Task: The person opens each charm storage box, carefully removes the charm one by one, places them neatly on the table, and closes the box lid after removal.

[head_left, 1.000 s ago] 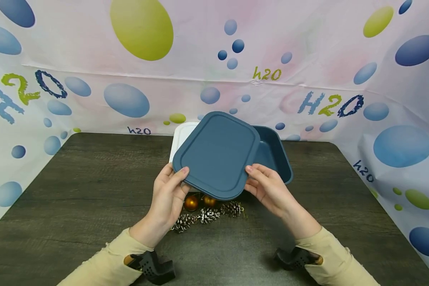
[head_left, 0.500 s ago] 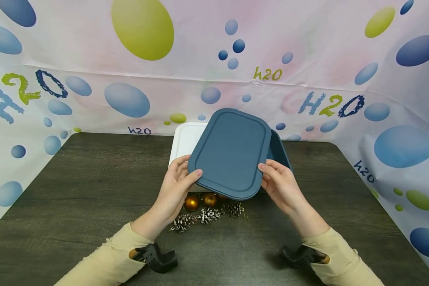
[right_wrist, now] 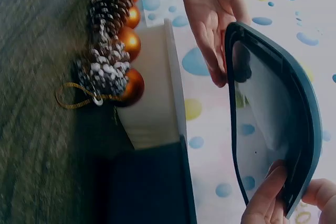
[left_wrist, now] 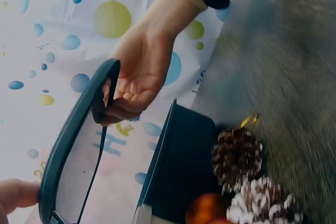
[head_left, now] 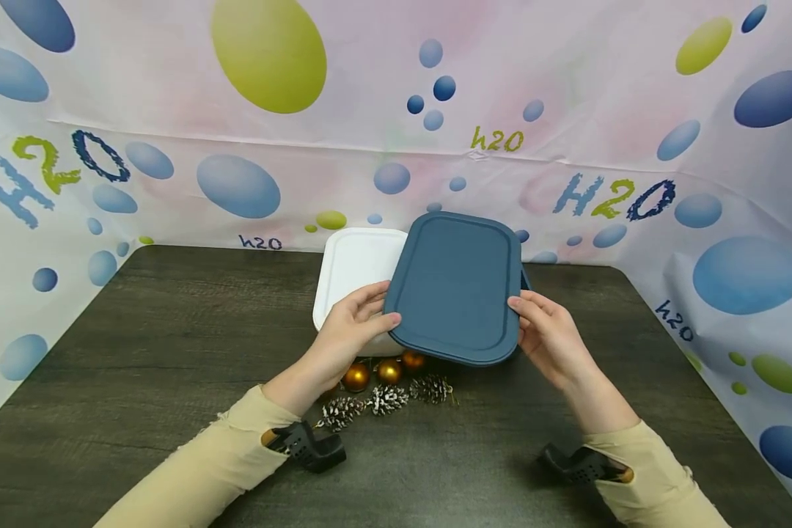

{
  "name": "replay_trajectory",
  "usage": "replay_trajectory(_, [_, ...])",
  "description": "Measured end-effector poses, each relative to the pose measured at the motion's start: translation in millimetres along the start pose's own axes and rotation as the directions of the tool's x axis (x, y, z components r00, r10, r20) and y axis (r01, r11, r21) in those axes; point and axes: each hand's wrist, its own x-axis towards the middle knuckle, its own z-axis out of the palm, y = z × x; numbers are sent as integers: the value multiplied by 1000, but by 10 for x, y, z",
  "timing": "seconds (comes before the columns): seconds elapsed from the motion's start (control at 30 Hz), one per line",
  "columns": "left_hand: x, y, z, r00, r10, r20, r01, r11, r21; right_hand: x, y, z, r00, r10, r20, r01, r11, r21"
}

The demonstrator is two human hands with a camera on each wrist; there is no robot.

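Observation:
Both hands hold a dark blue rectangular container lid (head_left: pixel 458 290), tilted in the air above the table. My left hand (head_left: pixel 353 326) pinches its near left corner, thumb on top and fingers beneath. At the right edge, my right hand (head_left: pixel 554 337) pinches it the same way. The lid's underside rim shows in the right wrist view. Behind the lid stands a blue box (left_wrist: pixel 181 156), uncovered a moment ago in the head view and mostly hidden there now. A white-lidded container (head_left: pixel 359 268) stands beside it on the left, partly covered by my left hand and the lid.
In front of the white container lie several shiny orange baubles (head_left: pixel 389 371) and snow-tipped pinecones (head_left: pixel 388 400). One pinecone (right_wrist: pixel 107 74) has a gold loop. The dark wooden table (head_left: pixel 191 330) meets a printed backdrop (head_left: pixel 343 169) at its far edge.
Both hands have carried the lid to the right, turning it slightly straighter. It now hides nearly all of the blue box and uncovers more of the white container.

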Motion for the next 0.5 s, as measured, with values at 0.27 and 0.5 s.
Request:
replay_trajectory(0.27, [41, -12, 184, 1000, 7, -20, -10, 987, -162, -24, -70, -10, 988, 9, -154, -23, 996, -86])
replay_trajectory(0.5, [66, -12, 334, 1000, 14, 24, -9, 980, -200, -40, -87, -4, 980, 9, -198, -47, 981, -189])
